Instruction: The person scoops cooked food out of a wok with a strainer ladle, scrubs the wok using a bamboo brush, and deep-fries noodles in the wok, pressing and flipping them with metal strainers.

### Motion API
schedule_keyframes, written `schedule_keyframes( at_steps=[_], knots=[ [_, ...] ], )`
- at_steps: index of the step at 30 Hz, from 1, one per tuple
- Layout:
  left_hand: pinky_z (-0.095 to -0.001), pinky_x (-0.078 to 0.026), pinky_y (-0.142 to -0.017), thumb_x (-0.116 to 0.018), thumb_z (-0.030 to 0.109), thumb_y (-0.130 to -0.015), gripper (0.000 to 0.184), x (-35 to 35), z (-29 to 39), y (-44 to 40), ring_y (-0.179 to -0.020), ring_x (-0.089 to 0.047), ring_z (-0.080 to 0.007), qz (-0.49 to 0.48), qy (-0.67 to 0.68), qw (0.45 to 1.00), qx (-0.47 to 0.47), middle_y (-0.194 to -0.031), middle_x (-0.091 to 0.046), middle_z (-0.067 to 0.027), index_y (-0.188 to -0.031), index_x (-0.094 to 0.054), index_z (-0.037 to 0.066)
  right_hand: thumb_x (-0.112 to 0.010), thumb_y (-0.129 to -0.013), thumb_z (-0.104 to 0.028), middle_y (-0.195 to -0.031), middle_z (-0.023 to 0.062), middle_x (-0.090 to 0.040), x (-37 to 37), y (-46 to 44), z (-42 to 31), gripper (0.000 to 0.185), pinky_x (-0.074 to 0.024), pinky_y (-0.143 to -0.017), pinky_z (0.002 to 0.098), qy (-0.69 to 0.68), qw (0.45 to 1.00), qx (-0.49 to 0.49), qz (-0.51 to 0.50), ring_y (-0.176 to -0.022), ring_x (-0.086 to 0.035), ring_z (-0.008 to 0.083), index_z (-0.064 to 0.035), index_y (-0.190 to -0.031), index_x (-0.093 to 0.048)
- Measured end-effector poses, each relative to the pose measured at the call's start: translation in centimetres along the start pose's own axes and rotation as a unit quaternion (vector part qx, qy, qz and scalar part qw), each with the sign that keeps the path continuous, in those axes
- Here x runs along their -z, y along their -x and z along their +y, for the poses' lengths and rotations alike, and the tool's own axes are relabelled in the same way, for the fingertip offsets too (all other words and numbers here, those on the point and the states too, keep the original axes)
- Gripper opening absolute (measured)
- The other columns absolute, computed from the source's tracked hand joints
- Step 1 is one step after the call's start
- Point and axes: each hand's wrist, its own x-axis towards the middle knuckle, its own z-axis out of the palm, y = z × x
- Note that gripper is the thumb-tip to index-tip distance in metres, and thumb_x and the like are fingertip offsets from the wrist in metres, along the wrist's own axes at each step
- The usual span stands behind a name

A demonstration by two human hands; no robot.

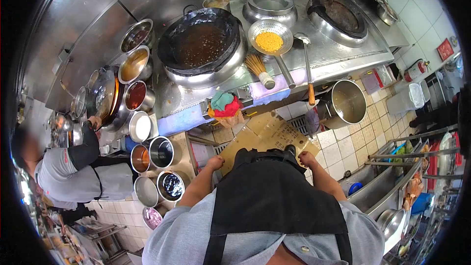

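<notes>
My left hand [214,163] hangs beside my body with its fingers curled; what it holds, if anything, is hidden. On the other side my right hand [307,159] is also curled, and its contents cannot be made out. Both are near the flattened cardboard [267,135] on the floor in front of me. Ahead on the steel stove, a large black wok [200,41] holds dark liquid. A perforated ladle [271,39] with yellow bits rests on a pot, next to a bamboo brush [259,70] and a wooden-handled ladle [307,66].
Colored cloths [225,106] hang at the stove's front edge. Metal pots of sauces [141,158] stand at the left, beyond them a co-worker [73,169] at another wok [105,95]. A large pot [347,102] stands right of the cardboard; a steel sink [375,186] is at the right.
</notes>
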Motion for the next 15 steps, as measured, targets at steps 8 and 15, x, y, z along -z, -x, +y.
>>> schedule_keyframes(
  at_steps=[8,15],
  knots=[
    [-0.04,-0.048,-0.07,-0.05,0.023,-0.078,0.019,0.9,3.3,0.5,-0.075,-0.06,-0.0312,0.127,0.011,0.991,0.048,-0.084,-0.062,-0.0138,-0.082,-0.063,0.009,-0.05,-0.08,-0.02,-0.065,0.0047,-0.054,0.1,-1.7,-0.2,0.017,-0.0378,-0.038,0.0256,0.022,0.999,0.025,-0.007,-0.05,-0.052,0.0139,-0.0061,-0.086,-0.057],
    [-0.0421,-0.043,-0.068,-0.051,0.025,-0.084,0.024,21.9,16.0,-1.0,-0.077,-0.054,-0.0357,0.581,0.012,0.811,-0.065,-0.086,-0.057,-0.0204,-0.08,-0.06,0.003,-0.05,-0.08,-0.021,-0.065,0.005,-0.054,1.1,-1.0,-2.5,0.018,-0.0409,-0.042,0.0241,0.034,0.997,0.064,-0.017,-0.052,-0.053,0.0127,-0.0066,-0.085,-0.06]
  ],
)
